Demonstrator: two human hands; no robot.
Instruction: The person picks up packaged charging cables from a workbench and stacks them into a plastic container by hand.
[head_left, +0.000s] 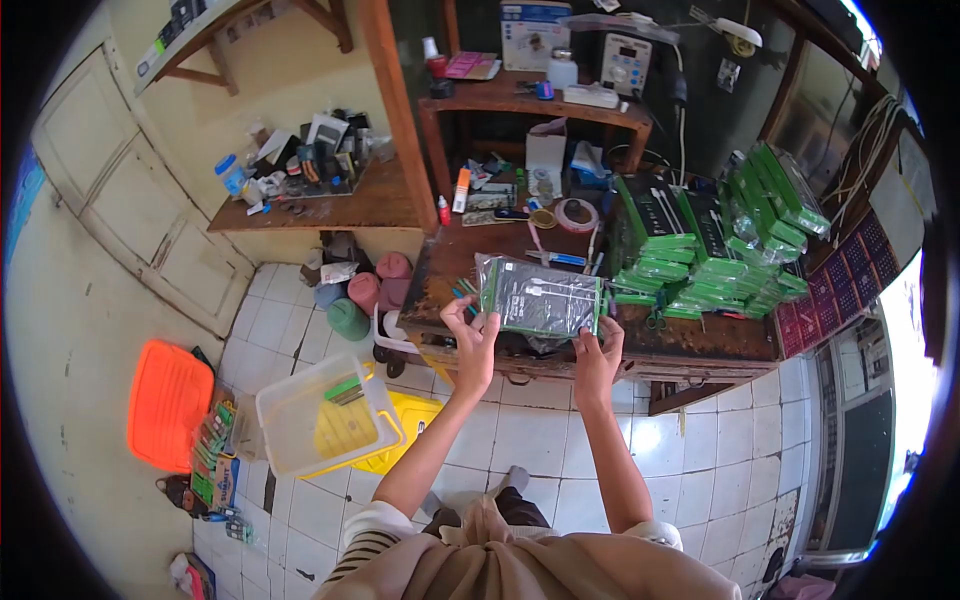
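Between my two hands, a flat black-and-green boxed charging cable [545, 298] in clear plastic wrap is held up at the desk's front edge. A white cable is pictured on its face. My left hand [474, 335] grips the box by its left end, thumb in front. At its lower right corner, my right hand [600, 350] pinches it between thumb and fingers. Right of the box, tall stacks of similar wrapped cable boxes [655, 225] stand on the wooden desk [445, 258]. Scissors [655, 318] lie by the front of the stacks.
A roll of tape [577, 215], a blue cutter [556, 258] and an orange-labelled tube [461, 190] lie behind the box. A raised shelf [540, 100] holds bottles and a device. On the floor at left are a clear plastic bin [320, 415] and an orange lid [170, 405].
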